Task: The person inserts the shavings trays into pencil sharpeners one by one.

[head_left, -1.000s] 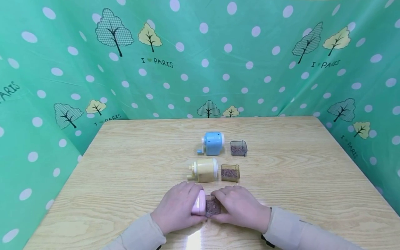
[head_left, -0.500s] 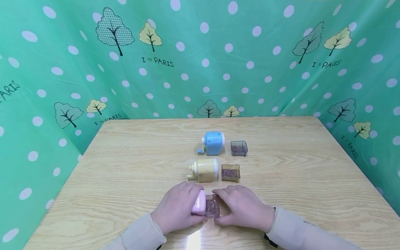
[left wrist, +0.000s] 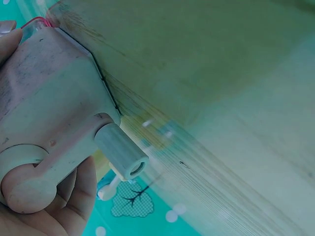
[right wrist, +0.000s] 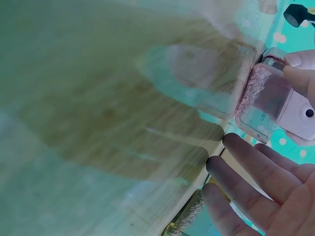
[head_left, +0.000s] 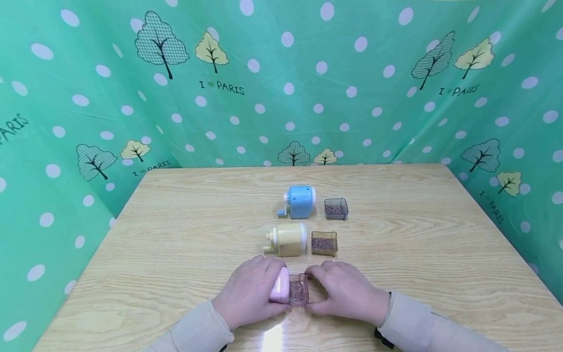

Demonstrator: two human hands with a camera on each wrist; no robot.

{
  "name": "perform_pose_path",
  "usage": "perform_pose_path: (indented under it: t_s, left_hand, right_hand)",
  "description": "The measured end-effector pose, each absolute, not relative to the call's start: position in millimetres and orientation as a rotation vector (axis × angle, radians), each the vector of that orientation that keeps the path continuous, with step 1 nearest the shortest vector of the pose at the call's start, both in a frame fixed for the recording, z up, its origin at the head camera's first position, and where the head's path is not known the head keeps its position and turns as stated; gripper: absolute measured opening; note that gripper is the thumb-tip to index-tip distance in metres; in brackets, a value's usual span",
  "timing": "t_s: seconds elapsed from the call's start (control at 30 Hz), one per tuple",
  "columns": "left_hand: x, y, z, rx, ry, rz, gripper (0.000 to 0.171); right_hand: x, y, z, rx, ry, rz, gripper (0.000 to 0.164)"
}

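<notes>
My left hand [head_left: 250, 293] grips a pink pencil sharpener [head_left: 280, 288] at the table's front. In the left wrist view, its crank handle [left wrist: 120, 150] sticks out beside my curled fingers [left wrist: 81, 194]. At the sharpener's right end is a clear pinkish shavings tray [head_left: 299, 289] with dark pencil shavings; whether it is fully seated cannot be told. My right hand [head_left: 345, 293] lies just right of this tray, thumb and index finger spread by its corners. In the right wrist view, the right fingers [right wrist: 256, 182] are extended, with the fingertips apart from the tray.
Behind the hands stands a yellow pencil sharpener [head_left: 289, 240], with an amber tray of shavings [head_left: 324, 244] to its right. Farther back is a blue sharpener [head_left: 301, 202] beside a grey tray of shavings [head_left: 336, 209]. A green curtain [head_left: 281, 112] surrounds the wooden table [head_left: 176, 230].
My right hand has drawn slightly rightward from the pink sharpener's tray, its thumb and index finger spreading off it. The left hand stays in place on the sharpener.
</notes>
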State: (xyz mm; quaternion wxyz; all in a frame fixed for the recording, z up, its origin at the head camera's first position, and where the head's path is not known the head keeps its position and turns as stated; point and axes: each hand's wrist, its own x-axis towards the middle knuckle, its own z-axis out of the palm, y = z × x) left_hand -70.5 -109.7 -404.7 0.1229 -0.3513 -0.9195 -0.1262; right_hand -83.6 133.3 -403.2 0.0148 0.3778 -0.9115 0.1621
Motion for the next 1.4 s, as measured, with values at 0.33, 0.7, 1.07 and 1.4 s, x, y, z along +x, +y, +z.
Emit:
perform_pose_path:
  t_s: [0.33, 0.7, 1.07, 1.4]
  left_hand:
    - [-71, -110, -405, -1.022, -2.675, -0.371, 0.068]
    - [-71, -110, -405, -1.024, -2.686, -0.379, 0.068]
    - [-71, -110, -404, -1.021, -2.703, -0.389, 0.068]
    - [-71, -110, -404, -1.015, -2.688, -0.404, 0.067]
  right_hand:
    - [-84, 132, -406, 1.201, -2.8, 0.492, 0.059]
    - [-84, 128, -406, 1.219, -2.794, 0.49, 0.059]
    - [-85, 125, -406, 1.242, -2.801, 0.472, 0.059]
    - [-86, 122, -405, 1.256, -2.787, 0.47, 0.059]
